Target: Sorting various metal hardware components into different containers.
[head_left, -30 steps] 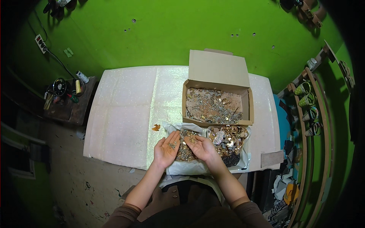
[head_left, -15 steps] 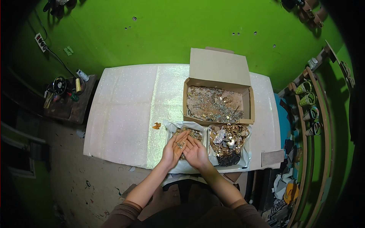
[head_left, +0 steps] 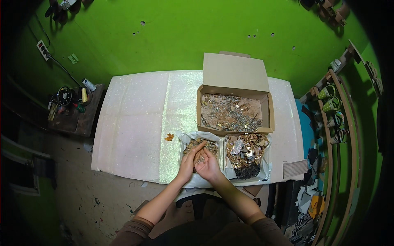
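Note:
My left hand (head_left: 188,165) and my right hand (head_left: 208,167) meet over a lined tray (head_left: 181,148) of small gold and silver pieces. In the cupped right palm lie a few small shiny trinkets (head_left: 201,159). The left hand is tilted on its edge against the right, its fingers stretched out and nothing clearly seen in it. Beside them, a second lined tray (head_left: 267,166) holds gold-coloured metal fittings, pale pieces and a heap of dark beads (head_left: 247,171). The hands cover the middle of the first tray.
Behind the trays stands an open cardboard box (head_left: 235,74) with scattered shiny bits inside. A brown-orange leaf-shaped piece (head_left: 169,137) lies on the white glittery table covering (head_left: 131,127). A striped card (head_left: 295,169) rests at the right edge; a wooden rack (head_left: 349,135) holds sandals.
My left hand has turned from palm-up onto its edge, toward the right hand. The small trinkets now show in the right palm. The view has shifted slightly.

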`<state>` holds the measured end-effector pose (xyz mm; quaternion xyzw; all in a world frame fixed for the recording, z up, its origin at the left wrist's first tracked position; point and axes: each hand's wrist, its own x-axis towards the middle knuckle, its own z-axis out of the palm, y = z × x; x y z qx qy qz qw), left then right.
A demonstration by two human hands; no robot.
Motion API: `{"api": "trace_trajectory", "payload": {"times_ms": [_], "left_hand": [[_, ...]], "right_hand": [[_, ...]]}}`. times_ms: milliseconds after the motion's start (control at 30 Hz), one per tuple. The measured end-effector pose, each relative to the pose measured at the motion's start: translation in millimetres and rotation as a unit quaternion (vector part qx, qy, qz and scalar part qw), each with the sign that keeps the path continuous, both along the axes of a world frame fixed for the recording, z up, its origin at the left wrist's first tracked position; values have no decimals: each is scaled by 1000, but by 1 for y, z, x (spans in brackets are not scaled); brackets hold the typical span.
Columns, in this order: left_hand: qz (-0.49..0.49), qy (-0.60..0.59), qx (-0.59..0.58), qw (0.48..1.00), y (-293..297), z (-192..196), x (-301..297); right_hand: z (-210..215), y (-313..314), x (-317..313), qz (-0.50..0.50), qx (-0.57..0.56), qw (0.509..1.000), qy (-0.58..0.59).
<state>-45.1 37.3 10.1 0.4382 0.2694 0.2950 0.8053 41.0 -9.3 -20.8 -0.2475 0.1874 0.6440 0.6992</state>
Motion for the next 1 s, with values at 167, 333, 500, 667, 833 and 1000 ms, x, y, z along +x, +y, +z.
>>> {"api": "trace_trajectory", "payload": {"times_ms": [167, 333, 500, 667, 833, 1000], "left_hand": [[36, -32, -121, 992, 4, 9, -3], [67, -85, -189, 976, 11, 0, -11], [94, -84, -212, 969, 15, -1, -16], [90, -85, -221, 968, 15, 0, -17], [96, -85, -234, 964, 14, -1, -19], [88, -85, -240, 963, 15, -3, -22]], "right_hand": [[5, -2, 1, -2, -40, 999, 20], [1, -8, 14, 15, -26, 999, 16], [9, -6, 28, 8, -42, 999, 0], [10, 7, 37, -14, -70, 996, 50], [8, 6, 39, -10, -57, 996, 72], [17, -4, 36, 7, -13, 999, 38]]}}
